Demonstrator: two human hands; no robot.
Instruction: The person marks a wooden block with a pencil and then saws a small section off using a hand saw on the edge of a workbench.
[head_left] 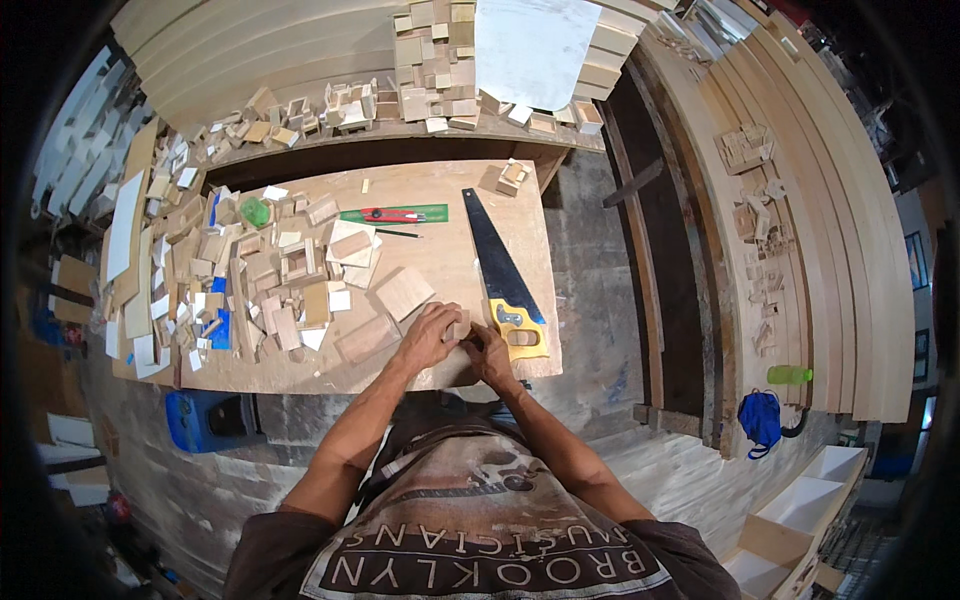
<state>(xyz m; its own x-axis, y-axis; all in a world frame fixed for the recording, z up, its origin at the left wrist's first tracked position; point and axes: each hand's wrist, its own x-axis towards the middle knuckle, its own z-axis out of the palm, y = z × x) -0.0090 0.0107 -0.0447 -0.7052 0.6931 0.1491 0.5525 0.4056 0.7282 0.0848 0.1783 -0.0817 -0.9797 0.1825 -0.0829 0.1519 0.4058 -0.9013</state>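
Observation:
Near the front edge of the wooden worktable [480,265], my two hands meet around a small wooden block [458,326]. My left hand [428,335] has its fingers closed on the block from the left. From the right, my right hand [489,352] curls its fingers against the block's lower side; its fingertips are partly hidden. Just beyond my left hand lies a flat square wood block [404,292], with another wood piece [367,340] to its left. A handsaw [500,250] with a yellow handle rests to the right of my hands.
A red utility knife [394,215] lies on a green ruler [432,213], beside a dark pencil [400,233]. Heaped wood offcuts [262,268] cover the table's left. Behind stands a shelf with small wooden boxes [348,106]. Long boards [840,230] line the right side. A blue stool [195,420] stands below left.

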